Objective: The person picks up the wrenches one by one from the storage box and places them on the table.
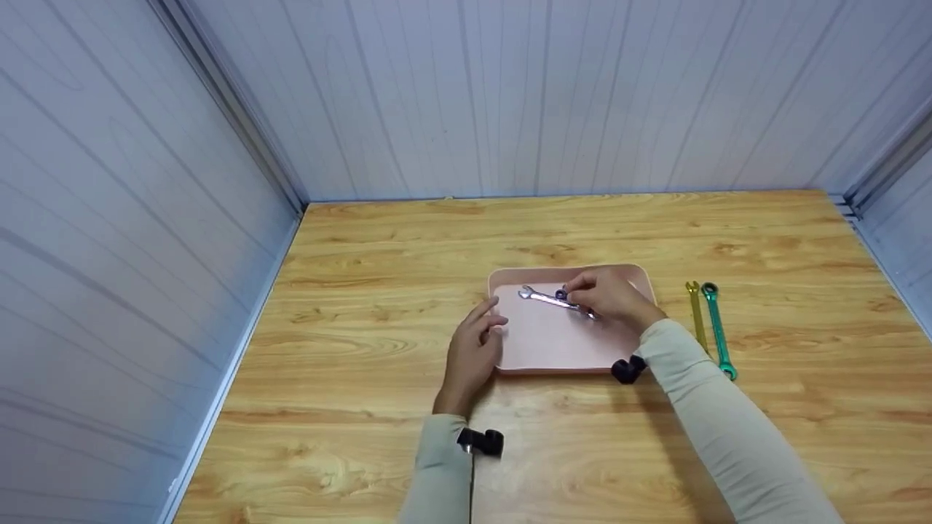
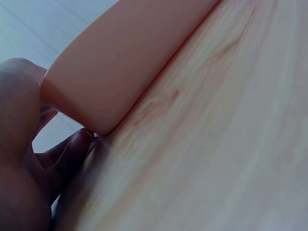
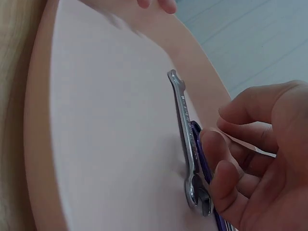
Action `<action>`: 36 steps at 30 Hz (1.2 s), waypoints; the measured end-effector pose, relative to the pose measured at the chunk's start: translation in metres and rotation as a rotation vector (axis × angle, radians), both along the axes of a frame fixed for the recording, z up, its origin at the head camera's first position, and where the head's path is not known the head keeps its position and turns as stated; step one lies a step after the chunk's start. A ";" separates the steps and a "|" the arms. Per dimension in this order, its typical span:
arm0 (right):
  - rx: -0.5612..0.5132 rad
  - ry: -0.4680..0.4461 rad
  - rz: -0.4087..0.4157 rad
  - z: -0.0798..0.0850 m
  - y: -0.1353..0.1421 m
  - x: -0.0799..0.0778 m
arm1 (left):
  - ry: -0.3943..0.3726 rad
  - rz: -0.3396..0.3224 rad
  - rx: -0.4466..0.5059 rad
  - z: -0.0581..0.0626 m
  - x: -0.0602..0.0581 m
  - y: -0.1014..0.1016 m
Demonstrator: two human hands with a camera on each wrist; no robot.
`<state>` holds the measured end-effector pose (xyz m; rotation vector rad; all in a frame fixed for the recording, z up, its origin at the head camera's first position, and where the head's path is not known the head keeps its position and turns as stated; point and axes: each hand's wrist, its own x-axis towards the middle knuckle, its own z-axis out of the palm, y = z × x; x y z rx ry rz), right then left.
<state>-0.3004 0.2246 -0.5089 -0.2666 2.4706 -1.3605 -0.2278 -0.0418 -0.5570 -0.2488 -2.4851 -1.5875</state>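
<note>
A pink tray (image 1: 539, 349) lies on the table. My left hand (image 1: 472, 356) grips its left rim, with fingertips (image 3: 166, 5) over the inside and another digit against the outer wall in the left wrist view. Inside the tray rests a silver combination wrench (image 3: 183, 115), set at a slant. Right beside it is a purple wrench (image 3: 195, 130), partly hidden by my fingers. My right hand (image 1: 611, 295) reaches over the tray's far right part, its curled fingers on the purple wrench.
To the right of the tray lie a yellow wrench (image 1: 696, 313) and a green wrench (image 1: 716, 324), side by side. White panelled walls (image 1: 510, 94) stand behind the wooden table (image 1: 349, 437) and at both sides. A black wrist camera (image 1: 482, 441) sits on my left sleeve.
</note>
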 end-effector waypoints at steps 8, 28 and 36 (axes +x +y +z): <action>0.025 -0.020 0.009 -0.002 -0.003 -0.001 | -0.011 -0.002 0.002 0.000 0.000 0.000; -0.035 -0.061 -0.049 -0.004 -0.003 -0.001 | -0.030 0.005 -0.003 0.001 -0.001 0.001; -0.015 -0.093 -0.063 -0.003 -0.008 -0.001 | -0.005 0.001 -0.015 -0.001 -0.001 0.000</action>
